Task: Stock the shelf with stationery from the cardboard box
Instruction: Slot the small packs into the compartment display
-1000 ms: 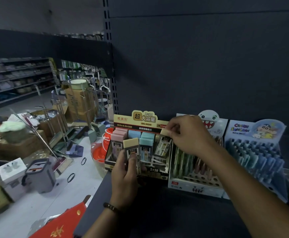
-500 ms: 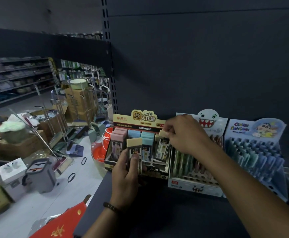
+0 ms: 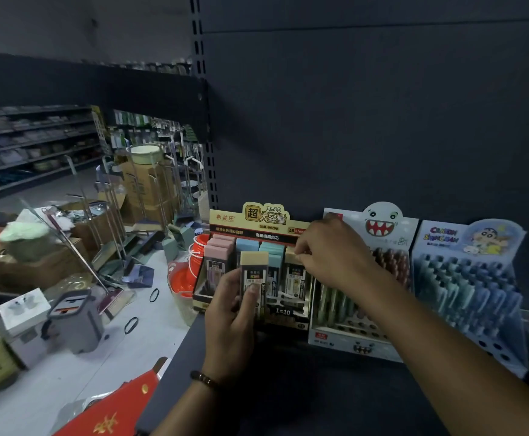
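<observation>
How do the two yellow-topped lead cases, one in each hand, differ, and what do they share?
The left-hand case is outside the lead display box, in front of it; the right-hand case sits in its rightmost column. The left hand grips its case low down; the right hand pinches its case at the top. Both have yellow tops and dark labels.

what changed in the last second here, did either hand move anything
The right hand, pinching a yellow-topped pack, has pushed it down and slightly left, deeper into the right end of the display box. Nothing was let go. The left hand holds a second pack in front of the box as before; the two pen displays have not moved.
</observation>
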Tool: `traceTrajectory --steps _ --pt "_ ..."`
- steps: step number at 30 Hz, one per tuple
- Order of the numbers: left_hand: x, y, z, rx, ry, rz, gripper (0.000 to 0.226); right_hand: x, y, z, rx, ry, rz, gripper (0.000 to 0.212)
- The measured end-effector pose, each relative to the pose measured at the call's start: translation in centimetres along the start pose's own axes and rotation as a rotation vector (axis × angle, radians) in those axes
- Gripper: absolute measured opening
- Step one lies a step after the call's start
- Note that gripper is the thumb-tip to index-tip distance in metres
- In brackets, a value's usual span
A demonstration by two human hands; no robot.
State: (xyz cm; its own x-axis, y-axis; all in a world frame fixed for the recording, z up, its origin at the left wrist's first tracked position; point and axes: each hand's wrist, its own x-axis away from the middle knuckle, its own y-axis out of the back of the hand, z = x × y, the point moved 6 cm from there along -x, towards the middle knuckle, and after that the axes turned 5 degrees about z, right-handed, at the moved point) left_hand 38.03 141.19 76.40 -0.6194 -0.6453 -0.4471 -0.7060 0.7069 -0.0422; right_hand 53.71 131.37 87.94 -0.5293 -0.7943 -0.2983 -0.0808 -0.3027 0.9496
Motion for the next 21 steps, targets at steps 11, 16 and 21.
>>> traceTrajectory --steps 11,16,21 --pt "0.0 -0.4 0.2 -0.181 -0.092 0.046 0.033 2.1 1.4 2.1 -0.474 0.213 0.119 0.023" --pt "0.0 -0.4 0.0 -0.393 -0.147 0.002 0.044 2.0 1.5 1.3 -0.539 0.165 0.091 0.016" --pt "-0.1 -0.7 0.8 -0.677 -0.118 0.050 0.042 2.1 3.1 -1.2 -0.489 0.052 -0.109 0.018"
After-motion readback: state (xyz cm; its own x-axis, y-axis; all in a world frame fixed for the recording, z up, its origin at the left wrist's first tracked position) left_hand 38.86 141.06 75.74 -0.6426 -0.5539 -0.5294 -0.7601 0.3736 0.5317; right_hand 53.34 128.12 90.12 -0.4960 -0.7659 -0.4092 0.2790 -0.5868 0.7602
